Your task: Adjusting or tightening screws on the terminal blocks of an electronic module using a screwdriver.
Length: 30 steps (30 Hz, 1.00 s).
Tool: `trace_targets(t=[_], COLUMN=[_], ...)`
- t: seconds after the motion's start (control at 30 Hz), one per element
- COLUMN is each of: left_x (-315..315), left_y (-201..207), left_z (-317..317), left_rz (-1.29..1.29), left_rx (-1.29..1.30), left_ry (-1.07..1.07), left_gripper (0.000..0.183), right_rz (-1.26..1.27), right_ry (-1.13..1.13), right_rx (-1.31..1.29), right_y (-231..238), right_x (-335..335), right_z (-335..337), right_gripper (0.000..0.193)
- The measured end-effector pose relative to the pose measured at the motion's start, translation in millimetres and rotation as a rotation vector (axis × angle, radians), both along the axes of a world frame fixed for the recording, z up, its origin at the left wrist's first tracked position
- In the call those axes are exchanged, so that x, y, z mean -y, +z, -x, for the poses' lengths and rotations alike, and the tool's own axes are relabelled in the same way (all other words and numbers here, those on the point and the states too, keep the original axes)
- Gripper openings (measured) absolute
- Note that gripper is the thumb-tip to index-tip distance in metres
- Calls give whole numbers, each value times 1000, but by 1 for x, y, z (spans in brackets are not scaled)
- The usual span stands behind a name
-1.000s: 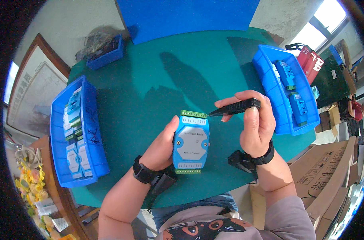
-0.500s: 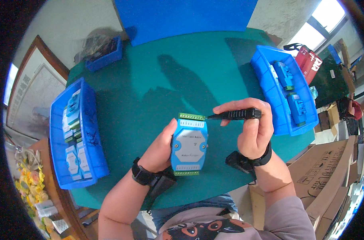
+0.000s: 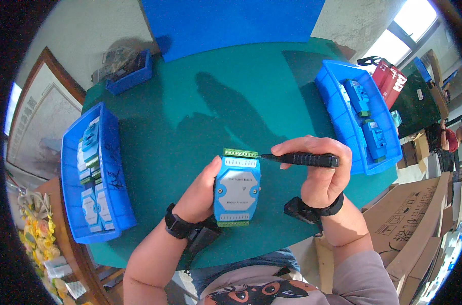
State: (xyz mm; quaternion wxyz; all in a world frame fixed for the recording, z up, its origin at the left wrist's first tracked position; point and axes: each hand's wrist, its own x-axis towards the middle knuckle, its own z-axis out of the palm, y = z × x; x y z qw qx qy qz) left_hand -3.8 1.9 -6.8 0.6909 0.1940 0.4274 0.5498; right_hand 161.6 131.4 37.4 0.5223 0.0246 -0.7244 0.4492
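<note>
Holding a small blue box [image 3: 236,190] with green strips at both ends, the left hand [image 3: 198,195] wraps around its left side, just above the green worktop [image 3: 200,107]. The right hand [image 3: 320,173] grips a black screwdriver [image 3: 302,159], and its thin tip touches the green strip at the top of the box. Farther out, a blue bin [image 3: 91,175] on the left and another blue bin [image 3: 355,114] on the right hold more boxes like it. A smaller blue tray [image 3: 130,76] sits at the far edge.
</note>
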Motion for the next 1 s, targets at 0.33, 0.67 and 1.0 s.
trace_targets(t=[0.33, 0.67, 1.0], left_x=[1, 1, 1], left_y=[-3, -3, -4], left_z=[1, 1, 1], left_rz=[-29, 3, 10], left_rx=[-46, -36, -8], left_ry=[-8, -16, -10], left_gripper=[73, 73, 73], right_rz=[19, 43, 61], right_ry=[-62, -49, -54], right_rx=[92, 136, 126], right_y=[0, 3, 5], right_x=[2, 0, 0], right_z=[-1, -2, 0], right_gripper=[29, 26, 24])
